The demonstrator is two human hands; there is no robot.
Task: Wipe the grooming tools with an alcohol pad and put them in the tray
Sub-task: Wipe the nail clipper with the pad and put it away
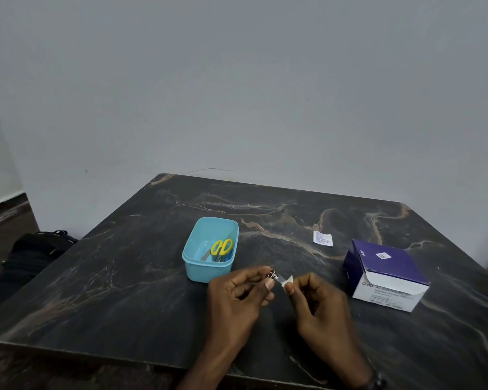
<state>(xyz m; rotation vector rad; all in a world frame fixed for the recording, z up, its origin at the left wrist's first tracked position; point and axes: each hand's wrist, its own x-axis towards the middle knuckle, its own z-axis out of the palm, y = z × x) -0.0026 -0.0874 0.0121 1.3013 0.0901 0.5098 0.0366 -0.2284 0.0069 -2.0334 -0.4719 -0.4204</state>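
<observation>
Head | small metal tool (274,276) pinched | white pad (288,281) folded

Two bare forearms enter from the bottom edge, with no sleeves showing on either. The left hand (237,294) wears no ring or band. The right hand (316,302) has a dark watch or wristband (376,382) at the wrist, partly cut off by the frame's lower edge.

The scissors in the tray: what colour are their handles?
Yellow. The scissors lie in the light blue tray; the head view shows this clearly.
</observation>
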